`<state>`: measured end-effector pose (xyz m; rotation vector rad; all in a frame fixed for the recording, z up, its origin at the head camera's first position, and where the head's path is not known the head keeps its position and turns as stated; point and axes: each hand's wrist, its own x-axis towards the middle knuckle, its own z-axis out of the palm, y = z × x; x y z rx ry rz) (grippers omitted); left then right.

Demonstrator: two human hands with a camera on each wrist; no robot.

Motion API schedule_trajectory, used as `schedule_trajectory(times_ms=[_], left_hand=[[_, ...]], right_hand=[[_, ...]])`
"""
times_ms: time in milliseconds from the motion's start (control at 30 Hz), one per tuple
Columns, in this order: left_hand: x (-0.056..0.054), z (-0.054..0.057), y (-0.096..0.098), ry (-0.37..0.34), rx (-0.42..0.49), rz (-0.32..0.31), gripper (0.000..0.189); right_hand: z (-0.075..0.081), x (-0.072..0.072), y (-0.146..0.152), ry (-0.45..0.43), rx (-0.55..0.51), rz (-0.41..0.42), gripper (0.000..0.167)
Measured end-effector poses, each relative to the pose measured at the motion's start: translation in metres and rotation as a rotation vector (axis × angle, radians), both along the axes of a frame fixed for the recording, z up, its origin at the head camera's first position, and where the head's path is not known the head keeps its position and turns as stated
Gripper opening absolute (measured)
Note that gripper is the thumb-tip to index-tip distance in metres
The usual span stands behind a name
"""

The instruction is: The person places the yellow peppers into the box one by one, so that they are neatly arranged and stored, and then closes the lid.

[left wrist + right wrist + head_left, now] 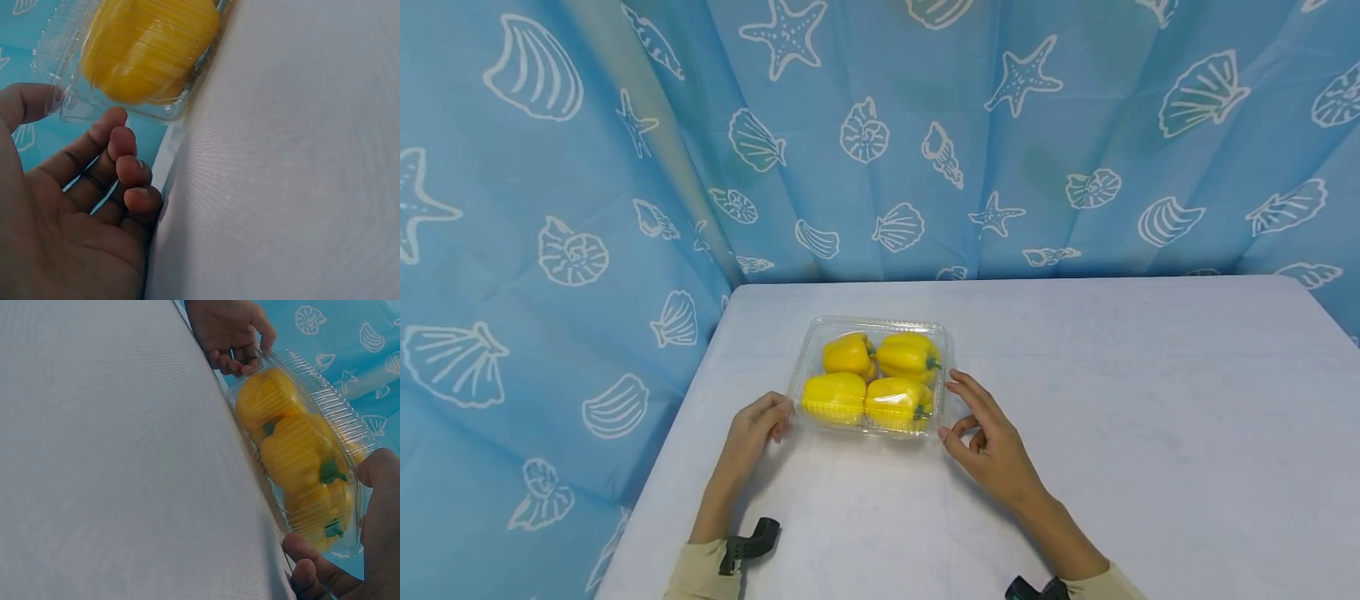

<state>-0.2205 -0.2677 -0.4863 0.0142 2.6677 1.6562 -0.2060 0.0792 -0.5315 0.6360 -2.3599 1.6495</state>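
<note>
A clear plastic clamshell box (871, 325) sits on the table with several yellow bell peppers (833, 398) inside, some showing green stems. My left hand (757, 425) pinches the box's near left corner; in the left wrist view the thumb (44, 100) lies on one side of the rim and the index fingertip on the other. Its other fingers curl below, holding nothing. At the box's right side is my right hand (988, 446). Its thumb (380, 467) touches the near right corner, and its index finger extends along the right edge, apart from the thumb.
A white cloth covers the table (1135, 417). Blue curtains (940, 142) with white shells and starfish hang behind it and along its left side. Black straps with camera mounts (752, 543) are on both wrists.
</note>
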Motion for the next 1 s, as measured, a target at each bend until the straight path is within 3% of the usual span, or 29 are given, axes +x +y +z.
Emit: schedule_trajectory(times_ms=[133, 267, 367, 433, 533, 767, 1000], left_hand=[[0.006, 0.010, 0.004, 0.021, 0.011, -0.031, 0.027], [-0.001, -0.006, -0.002, 0.007, 0.054, -0.041, 0.028], [-0.006, -0.019, -0.009, 0.002, 0.083, -0.046, 0.028], [-0.007, -0.021, -0.011, 0.005, 0.102, -0.051, 0.028], [-0.007, -0.022, -0.013, -0.011, 0.132, -0.068, 0.029], [-0.006, -0.020, -0.019, -0.122, 0.298, -0.104, 0.028], [-0.004, -0.021, -0.020, -0.150, 0.337, -0.098, 0.028]], right_hand=[[0.015, 0.007, -0.003, 0.002, -0.003, -0.012, 0.061], [0.035, 0.015, -0.006, 0.001, -0.006, -0.016, 0.060], [0.036, 0.015, -0.007, 0.007, -0.008, -0.012, 0.060], [0.036, 0.015, -0.007, 0.008, -0.013, -0.007, 0.061], [0.036, 0.016, -0.008, 0.006, -0.018, -0.005, 0.061], [0.035, 0.015, -0.009, 0.014, -0.022, 0.002, 0.061], [0.037, 0.015, -0.009, 0.013, -0.022, 0.009, 0.060]])
